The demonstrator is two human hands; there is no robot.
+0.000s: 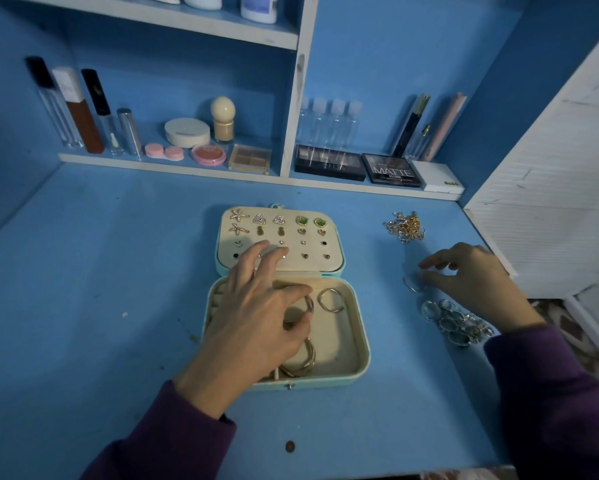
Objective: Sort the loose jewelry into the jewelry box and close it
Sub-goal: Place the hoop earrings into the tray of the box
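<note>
A light blue jewelry box (362, 362) lies open on the blue desk, its cream lid panel (332, 261) studded with several earrings. Bangles lie in the tray: one gold bangle (306, 362) at the front, one ring-shaped bangle (331, 300) at the back right. My left hand (256, 320) hovers over the tray, thumb and forefinger pinching a bangle (309, 304). My right hand (474, 282) is on the desk to the right of the box, its fingers pinching a silver bangle (412, 285). A pile of silver rings (454, 320) lies below it. A tangle of chains (406, 226) lies farther back.
Low shelves at the back hold lip gloss tubes (73, 109), compacts (187, 132), eyeshadow palettes (329, 162) and small clear bottles (329, 123). A white slatted panel (550, 202) stands at the right edge. A small brown spot (290, 446) marks the desk front.
</note>
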